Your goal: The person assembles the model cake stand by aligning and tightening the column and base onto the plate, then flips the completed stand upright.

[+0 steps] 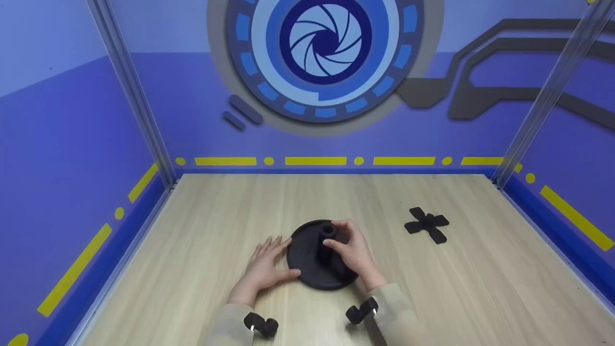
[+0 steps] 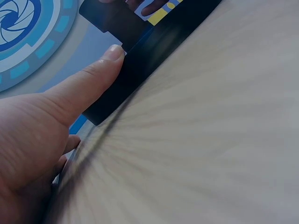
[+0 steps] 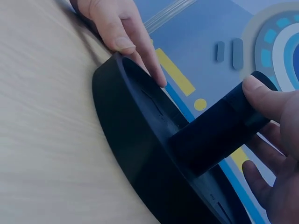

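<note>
Head view — left hand (image 1: 265,269), fingers spread wide, thumb on the rim of a round black base (image 1: 306,269), probably steadying it. Just right of those fingers, the base lies on the worktop (image 1: 202,226); from it rises a black tube (image 1: 326,247), pinched near its top by the right hand (image 1: 355,250) — presumably for upright control. Well right of those fingers: a four-armed black piece (image 1: 427,223), untouched.

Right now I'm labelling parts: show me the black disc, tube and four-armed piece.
Black disc (image 1: 303,258), head view: bare left part of its face.
Black tube (image 3: 217,129), right wrist view: middle of its side.
Four-armed piece (image 1: 427,222), head view: its centre.
</note>
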`<state>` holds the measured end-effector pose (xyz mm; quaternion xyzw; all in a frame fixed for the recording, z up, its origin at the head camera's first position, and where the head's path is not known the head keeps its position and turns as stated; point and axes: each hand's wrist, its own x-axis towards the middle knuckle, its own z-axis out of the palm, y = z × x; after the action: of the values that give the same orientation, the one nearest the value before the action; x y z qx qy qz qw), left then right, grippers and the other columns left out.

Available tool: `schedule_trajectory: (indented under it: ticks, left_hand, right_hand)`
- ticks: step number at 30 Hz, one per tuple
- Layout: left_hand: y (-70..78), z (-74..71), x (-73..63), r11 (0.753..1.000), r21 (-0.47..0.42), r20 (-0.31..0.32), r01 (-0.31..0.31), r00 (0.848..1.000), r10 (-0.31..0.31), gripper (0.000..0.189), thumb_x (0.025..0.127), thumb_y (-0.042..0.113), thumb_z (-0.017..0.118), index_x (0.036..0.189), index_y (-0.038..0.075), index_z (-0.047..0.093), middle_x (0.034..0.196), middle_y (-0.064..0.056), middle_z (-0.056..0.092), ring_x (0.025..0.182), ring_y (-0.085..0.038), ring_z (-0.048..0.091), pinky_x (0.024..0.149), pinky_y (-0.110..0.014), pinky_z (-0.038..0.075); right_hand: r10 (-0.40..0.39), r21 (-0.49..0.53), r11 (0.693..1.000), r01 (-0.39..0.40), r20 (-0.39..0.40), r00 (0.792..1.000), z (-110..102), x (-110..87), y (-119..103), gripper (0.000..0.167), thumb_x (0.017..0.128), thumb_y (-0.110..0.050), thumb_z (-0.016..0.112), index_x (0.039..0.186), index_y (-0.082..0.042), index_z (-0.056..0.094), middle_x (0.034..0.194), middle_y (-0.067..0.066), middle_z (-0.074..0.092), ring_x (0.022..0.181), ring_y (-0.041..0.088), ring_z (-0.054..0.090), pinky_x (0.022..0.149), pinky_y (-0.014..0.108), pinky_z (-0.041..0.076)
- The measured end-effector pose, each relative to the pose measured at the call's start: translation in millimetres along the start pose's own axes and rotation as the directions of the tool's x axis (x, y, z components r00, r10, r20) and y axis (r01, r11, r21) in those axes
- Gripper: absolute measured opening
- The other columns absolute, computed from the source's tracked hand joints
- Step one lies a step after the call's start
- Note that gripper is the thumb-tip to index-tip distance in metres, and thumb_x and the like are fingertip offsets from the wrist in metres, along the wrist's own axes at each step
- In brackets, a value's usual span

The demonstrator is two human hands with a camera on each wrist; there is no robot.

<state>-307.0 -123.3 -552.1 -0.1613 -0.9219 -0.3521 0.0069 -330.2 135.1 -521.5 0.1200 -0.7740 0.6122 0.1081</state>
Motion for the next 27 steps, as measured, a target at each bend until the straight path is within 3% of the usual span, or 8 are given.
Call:
schedule_trajectory:
  ticks: [11, 17, 27]
  left_hand:
    - [-0.4, 0.6, 0.0, 1.000, -0.001, -0.002, 0.000, 1.000, 0.000, 0.094, 0.079, 0.057, 0.082, 0.156, 0.017, 0.047, 0.165, -0.023, 0.036, 0.157, -0.046, 0.020, 0.130, -0.064, 0.009]
    - [0.3, 0.0, 0.5, 1.000, 0.005, -0.003, 0.002, 1.000, -0.002, 0.094, 0.079, 0.058, 0.082, 0.156, 0.017, 0.047, 0.164, -0.023, 0.036, 0.157, -0.046, 0.021, 0.130, -0.064, 0.008]
    - [0.1, 0.8, 0.4, 1.000, 0.007, -0.008, -0.004, 1.000, 0.004, 0.094, 0.078, 0.058, 0.082, 0.155, 0.016, 0.048, 0.164, -0.023, 0.036, 0.157, -0.047, 0.021, 0.130, -0.064, 0.009]
  right_hand:
    - [-0.044, -0.103, 0.994, 0.039, -0.047, 0.998, 3.4, -3.3, 1.8, 0.048, 0.081, -0.013, 0.087, 0.119, -0.003, 0.060, 0.116, 0.015, 0.072, 0.111, 0.028, 0.068, 0.097, 0.027, 0.052]
    - [-0.057, -0.160, 0.986, 0.047, -0.053, 0.997, 4.5, -3.7, 2.0, 0.048, 0.082, -0.018, 0.087, 0.120, -0.006, 0.060, 0.123, 0.013, 0.070, 0.117, 0.029, 0.065, 0.102, 0.033, 0.051]
    - [-0.093, -0.177, 0.981, 0.077, -0.080, 0.992, 7.0, -5.2, 0.6, 0.045, 0.082, -0.017, 0.087, 0.117, -0.005, 0.060, 0.124, 0.014, 0.071, 0.117, 0.030, 0.066, 0.103, 0.034, 0.051]
